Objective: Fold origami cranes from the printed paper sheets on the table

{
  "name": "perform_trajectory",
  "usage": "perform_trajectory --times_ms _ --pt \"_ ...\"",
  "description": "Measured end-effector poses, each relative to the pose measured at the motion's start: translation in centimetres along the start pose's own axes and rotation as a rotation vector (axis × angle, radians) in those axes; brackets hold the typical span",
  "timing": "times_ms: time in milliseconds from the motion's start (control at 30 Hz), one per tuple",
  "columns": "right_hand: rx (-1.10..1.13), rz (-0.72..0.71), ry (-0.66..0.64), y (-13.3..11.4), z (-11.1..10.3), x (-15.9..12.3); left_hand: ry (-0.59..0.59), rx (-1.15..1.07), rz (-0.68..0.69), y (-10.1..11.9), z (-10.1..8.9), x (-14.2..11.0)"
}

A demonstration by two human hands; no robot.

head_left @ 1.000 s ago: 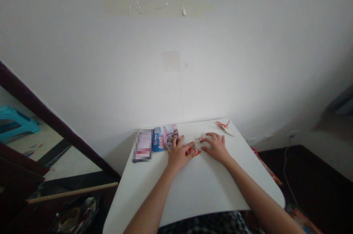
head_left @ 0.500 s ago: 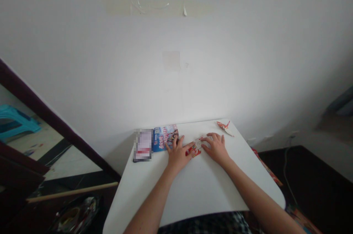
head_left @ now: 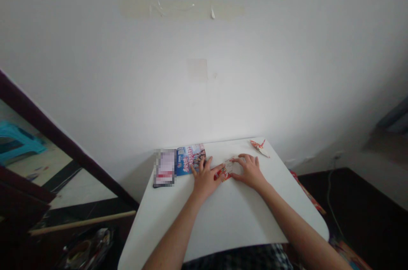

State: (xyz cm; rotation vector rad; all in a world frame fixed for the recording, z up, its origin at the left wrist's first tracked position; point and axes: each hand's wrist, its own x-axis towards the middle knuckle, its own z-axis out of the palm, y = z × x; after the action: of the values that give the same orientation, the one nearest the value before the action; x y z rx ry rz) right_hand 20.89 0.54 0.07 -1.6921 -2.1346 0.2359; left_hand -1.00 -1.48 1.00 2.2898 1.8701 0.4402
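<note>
On the white table (head_left: 229, 219) lies a small piece of red-and-white printed paper (head_left: 227, 168). My left hand (head_left: 205, 180) is spread flat, its thumb touching the left part of that paper and its other fingers reaching over the edge of a blue printed booklet (head_left: 184, 164). At the paper's right side, my right hand (head_left: 251, 172) has thumb and forefinger curved apart, their tips touching the sheet. Part of the paper is covered by the fingers. A folded red-and-white paper crane (head_left: 259, 147) rests beyond my right hand.
A phone-like dark-edged object (head_left: 164, 169), blurred out, sits beside the booklet at the table's left edge. The wall (head_left: 204, 104) rises right behind the table. Leftward are a blue stool (head_left: 22, 142), a wooden stick (head_left: 83, 222) and a black bag-lined bin (head_left: 89, 248).
My right thumb and forefinger have shifted very slightly left along the paper. My left hand stays in place; the whole view has moved a little.
</note>
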Motion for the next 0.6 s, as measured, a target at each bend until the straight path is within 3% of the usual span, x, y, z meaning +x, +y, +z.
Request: perform_trajectory --times_ms 333,600 --pt "0.141 -0.075 0.076 0.70 0.63 0.39 -0.017 -0.005 -0.020 0.07 -0.22 0.07" --pt "0.144 -0.087 -0.011 0.12 0.79 0.22 -0.004 -0.009 -0.015 -0.32 0.20 0.20"
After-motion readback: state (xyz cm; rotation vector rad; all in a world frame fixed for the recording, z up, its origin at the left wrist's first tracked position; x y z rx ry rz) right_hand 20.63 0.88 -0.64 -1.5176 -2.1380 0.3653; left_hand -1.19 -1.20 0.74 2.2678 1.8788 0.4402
